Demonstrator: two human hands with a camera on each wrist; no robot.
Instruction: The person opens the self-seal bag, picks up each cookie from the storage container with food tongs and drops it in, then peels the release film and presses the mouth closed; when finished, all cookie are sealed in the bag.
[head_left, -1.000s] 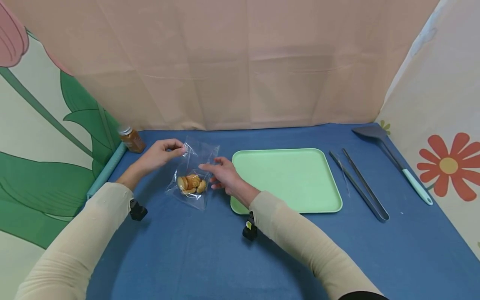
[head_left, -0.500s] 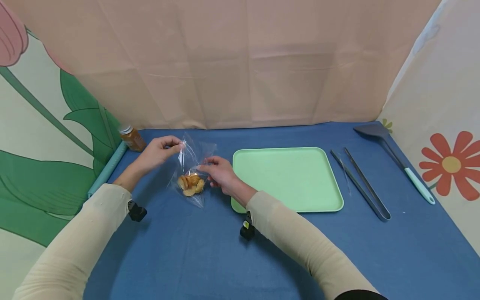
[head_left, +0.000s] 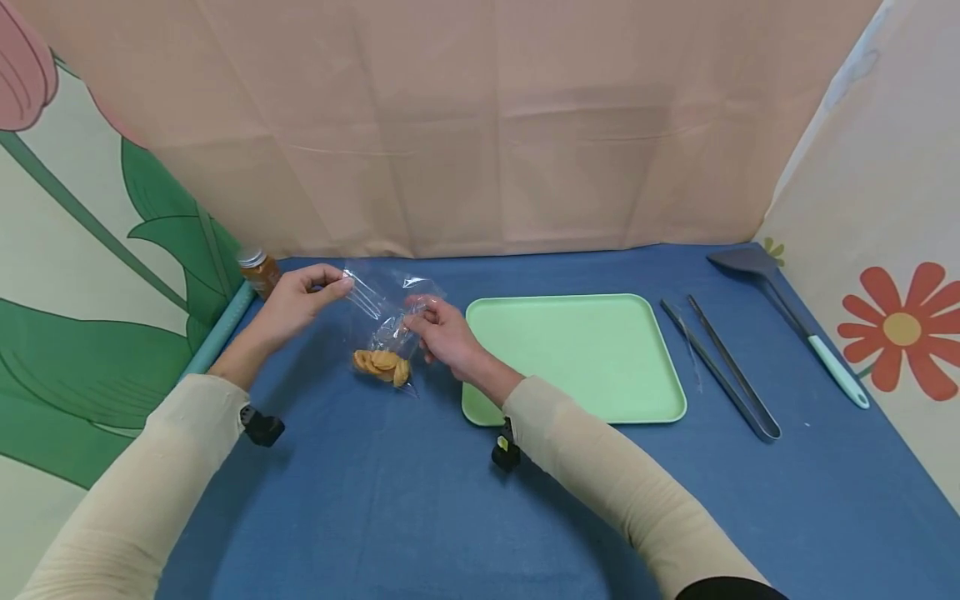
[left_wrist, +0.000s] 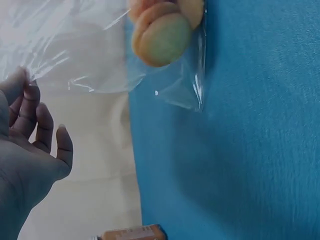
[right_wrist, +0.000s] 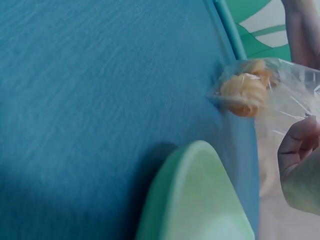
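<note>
A clear plastic bag (head_left: 386, 332) hangs between both hands, with several round golden cookies (head_left: 382, 365) gathered at its bottom. My left hand (head_left: 300, 298) pinches the bag's upper left edge between thumb and fingertips; the left wrist view also shows this pinch, the other fingers loosely bent. On the bag's right side, my right hand (head_left: 444, 335) pinches the film with thumb and forefinger. In the right wrist view the cookies (right_wrist: 245, 92) lie low in the bag, close above the blue cloth. Whether the bag touches the cloth is hard to tell.
A light green tray (head_left: 573, 358) lies right of the bag. Beyond it are metal tongs (head_left: 723, 367) and a dark spatula (head_left: 787, 321) with a pale handle. A lidded brown jar (head_left: 257, 271) stands behind my left hand, beside a teal roll (head_left: 221, 329) along the left edge.
My left hand has moved left and slightly up, spreading the top of the bag wider. The right hand has shifted slightly right. The cookies have resettled in the bag's bottom.
</note>
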